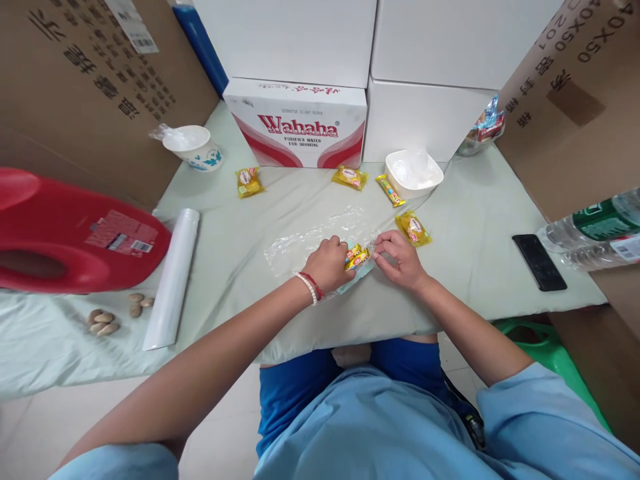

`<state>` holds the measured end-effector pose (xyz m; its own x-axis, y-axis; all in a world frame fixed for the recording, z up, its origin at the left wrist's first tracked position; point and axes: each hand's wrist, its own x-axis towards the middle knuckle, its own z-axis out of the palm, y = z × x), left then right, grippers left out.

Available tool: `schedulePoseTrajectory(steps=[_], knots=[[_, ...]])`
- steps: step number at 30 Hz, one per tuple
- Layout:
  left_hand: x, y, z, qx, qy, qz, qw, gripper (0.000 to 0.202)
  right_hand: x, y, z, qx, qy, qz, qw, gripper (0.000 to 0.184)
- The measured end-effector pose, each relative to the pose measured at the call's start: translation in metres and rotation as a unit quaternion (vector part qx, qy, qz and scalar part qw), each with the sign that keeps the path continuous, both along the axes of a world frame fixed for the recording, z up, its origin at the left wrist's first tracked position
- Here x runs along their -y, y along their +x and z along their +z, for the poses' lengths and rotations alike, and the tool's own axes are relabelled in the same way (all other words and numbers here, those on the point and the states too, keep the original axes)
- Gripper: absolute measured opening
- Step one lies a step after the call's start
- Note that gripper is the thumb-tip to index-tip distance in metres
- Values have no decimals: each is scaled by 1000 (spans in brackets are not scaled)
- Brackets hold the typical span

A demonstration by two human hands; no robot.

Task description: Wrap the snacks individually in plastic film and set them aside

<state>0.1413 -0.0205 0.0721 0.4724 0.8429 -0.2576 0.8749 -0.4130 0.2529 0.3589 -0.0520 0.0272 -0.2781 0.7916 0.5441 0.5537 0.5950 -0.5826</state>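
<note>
Small yellow wrapped snack bars (358, 259) lie together in the middle of the table, on top of a flat light-blue piece (354, 283) whose kind I cannot make out. Beneath and behind them spreads crinkled clear plastic wrap (290, 245). My left hand (327, 268), with a bead bracelet and a red band at the wrist, is closed over the left end of the bars. At their right end is my right hand (401, 260), thumb and fingers pinched together at the edge of the clear wrap. The fingers partly hide what they hold.
Yellow snack packets (249, 182) lie across the back and right. A white bowl (414, 175) has a yellow bar beside it. A paper cup (194, 148), a white roll (173, 280), nuts (103, 323) and a red jug (75, 233) stand left. Right: phone (539, 262), bottles (595, 220). Boxes (305, 127) wall the back.
</note>
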Motion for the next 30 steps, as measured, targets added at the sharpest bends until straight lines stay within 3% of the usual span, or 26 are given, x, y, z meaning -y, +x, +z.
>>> schedulePoseTrajectory(steps=[5,8,10,13,17,20,25,30], knots=[[2,-6,-13,42,0,-22,999,44,-6,-5,1,5,2,-4,1000,15],[-1,-16,-16,152,-57,-26,986,46,-15,-12,2,26,-49,1,998,18],[1,-25,-17,241,-96,-23,966,37,-21,-18,2,49,-96,6,994,19],[10,-39,-17,319,-91,1,943,26,-27,-26,-1,79,-147,-14,986,18],[34,-53,-18,312,-77,7,947,34,-31,-35,-7,122,-164,-68,977,18],[44,-63,-25,320,-65,26,945,29,-35,-39,-9,154,-168,-90,970,19],[35,-73,-39,366,-108,122,916,34,-41,-40,-9,164,-190,-81,965,20],[21,-70,-40,329,-94,185,921,35,-45,-40,-8,124,-223,-63,965,24]])
